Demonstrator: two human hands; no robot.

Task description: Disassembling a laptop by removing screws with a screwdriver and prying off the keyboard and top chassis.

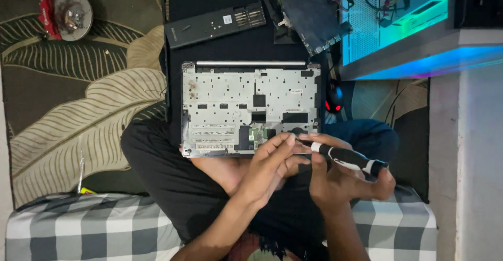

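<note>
An opened laptop base (230, 98) with bare silver metal inside rests on my lap, its hinge bar at the far edge. My right hand (340, 180) grips a black screwdriver (348, 158) with a white band, its tip aimed at the base's near right corner. My left hand (270, 169) reaches in from below, fingertips touching the screwdriver's tip end by a small green circuit board (257, 133).
A long black battery (215, 24) and a dark circuit board (309, 12) lie on a black mat beyond the laptop base. A lit computer case (403, 20) stands at the right, a red-lit mouse (334, 98) beside it. A round tin (73, 14) sits on the leaf-patterned rug.
</note>
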